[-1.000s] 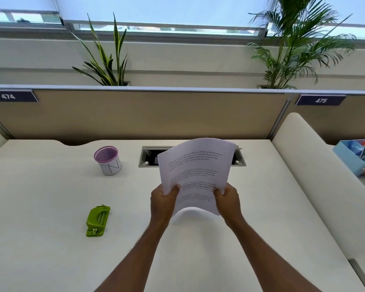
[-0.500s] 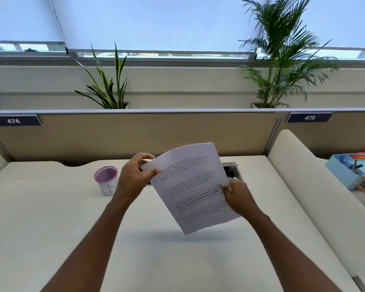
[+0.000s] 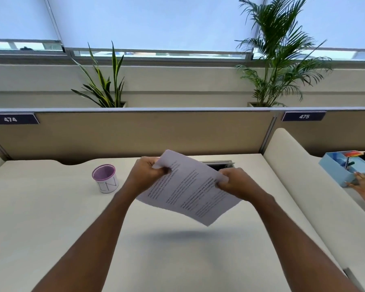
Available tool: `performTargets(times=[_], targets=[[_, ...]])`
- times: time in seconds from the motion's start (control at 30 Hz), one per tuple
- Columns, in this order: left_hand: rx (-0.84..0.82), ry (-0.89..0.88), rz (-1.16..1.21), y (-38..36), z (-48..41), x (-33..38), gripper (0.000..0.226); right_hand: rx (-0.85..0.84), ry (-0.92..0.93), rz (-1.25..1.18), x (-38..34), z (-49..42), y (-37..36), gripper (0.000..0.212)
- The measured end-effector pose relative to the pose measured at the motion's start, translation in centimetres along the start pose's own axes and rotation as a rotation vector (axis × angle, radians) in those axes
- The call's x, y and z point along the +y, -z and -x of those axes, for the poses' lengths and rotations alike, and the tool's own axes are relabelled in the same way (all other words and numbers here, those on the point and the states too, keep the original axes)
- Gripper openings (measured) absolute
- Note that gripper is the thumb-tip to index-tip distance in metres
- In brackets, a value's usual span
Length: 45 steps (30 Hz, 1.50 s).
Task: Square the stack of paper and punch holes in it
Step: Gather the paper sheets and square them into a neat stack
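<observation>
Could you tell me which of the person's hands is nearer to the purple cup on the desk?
Left. The left hand grips the paper stack just right of the purple cup; the right hand holds the stack's far side, farther off.

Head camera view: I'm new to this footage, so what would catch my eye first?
The stack of paper stands out: printed sheets held tilted in the air above the white desk, the left hand and right hand pinching opposite edges. Left of them a purple-rimmed cup stands on the desk; behind the partition rise two green plants.
</observation>
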<state>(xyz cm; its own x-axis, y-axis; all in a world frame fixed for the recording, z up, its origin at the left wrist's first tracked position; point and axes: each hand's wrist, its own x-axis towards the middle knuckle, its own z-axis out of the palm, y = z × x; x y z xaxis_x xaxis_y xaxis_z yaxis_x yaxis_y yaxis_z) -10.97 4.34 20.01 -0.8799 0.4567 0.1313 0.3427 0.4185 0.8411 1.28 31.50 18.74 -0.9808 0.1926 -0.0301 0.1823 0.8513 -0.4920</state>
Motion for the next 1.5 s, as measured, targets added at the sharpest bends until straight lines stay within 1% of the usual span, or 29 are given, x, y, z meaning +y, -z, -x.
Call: performTargets(times=[0.07,0.13,0.2,0.27,0.33,0.43,0.5,0.57,0.63,0.73,0.8,0.9,1.0,1.13,1.2,1.27,1.37,1.4,1.43,1.5], targets=[[0.088,0.063,0.089,0.4,0.2,-1.1,0.036,-0.061,-0.039,-0.046,2.0,0.0,1.1,0.009],[0.146,0.118,0.178,0.6,0.5,-2.0,0.025,-0.046,-0.068,-0.208,3.6,0.1,1.6,0.01],[0.173,0.141,0.247,0.5,0.9,-2.4,0.013,0.032,-0.06,-0.461,4.1,0.1,1.6,0.017],[0.202,0.179,0.342,-0.1,1.3,-2.8,0.009,0.132,-0.016,-0.735,4.0,0.1,1.2,0.007],[0.235,0.228,0.448,-0.8,1.6,-3.3,0.009,0.233,0.006,-0.945,3.8,0.1,0.3,0.013],[0.261,0.259,0.518,-2.3,2.4,-4.1,0.012,0.293,-0.022,-1.046,3.7,0.2,-1.5,0.013],[0.267,0.274,0.539,-3.6,3.1,-4.8,0.018,0.31,-0.048,-1.055,3.6,0.3,-3.1,0.02],[0.276,0.297,0.532,-5.0,3.8,-5.5,0.021,0.359,-0.076,-1.046,3.5,0.6,-4.5,0.021],[0.294,0.303,0.504,-6.2,4.5,-6.2,0.019,0.397,-0.104,-1.013,3.3,0.7,-5.5,0.018],[0.331,0.293,0.472,-7.8,5.4,-7.3,0.012,0.439,-0.157,-0.973,3.4,0.7,-6.8,0.021],[0.342,0.299,0.465,-8.8,5.9,-8.1,0.012,0.47,-0.187,-0.962,3.7,0.8,-7.6,0.016],[0.323,0.326,0.425,-10.3,6.9,-9.4,0.019,0.424,-0.243,-0.952,4.5,1.7,-9.4,0.008],[0.356,0.338,0.407,-10.9,7.3,-10.2,0.026,0.415,-0.301,-0.99,5.4,2.4,-10.6,0.01],[0.357,0.312,0.407,-10.7,6.8,-10.5,0.026,0.438,-0.308,-1.007,6.1,2.3,-10.4,0.013],[0.35,0.329,0.395,-10.8,6.9,-10.8,0.028,0.394,-0.318,-0.988,6.5,2.4,-10.6,0.014],[0.34,0.349,0.401,-11.1,7.1,-11.2,0.027,0.35,-0.334,-0.908,7.0,2.6,-11.1,0.014],[0.335,0.347,0.411,-10.6,7.1,-10.9,0.019,0.36,-0.319,-0.758,7.2,2.6,-10.5,0.009],[0.328,0.334,0.413,-10.0,6.8,-10.7,0.014,0.353,-0.286,-0.697,7.0,2.4,-9.7,0.012],[0.318,0.312,0.418,-9.3,6.4,-10.2,0.009,0.34,-0.245,-0.625,6.9,2.2,-8.6,0.02],[0.312,0.26,0.422,-7.5,5.4,-9.2,0.012,0.331,-0.162,-0.479,6.6,1.5,-6.2,0.03]])
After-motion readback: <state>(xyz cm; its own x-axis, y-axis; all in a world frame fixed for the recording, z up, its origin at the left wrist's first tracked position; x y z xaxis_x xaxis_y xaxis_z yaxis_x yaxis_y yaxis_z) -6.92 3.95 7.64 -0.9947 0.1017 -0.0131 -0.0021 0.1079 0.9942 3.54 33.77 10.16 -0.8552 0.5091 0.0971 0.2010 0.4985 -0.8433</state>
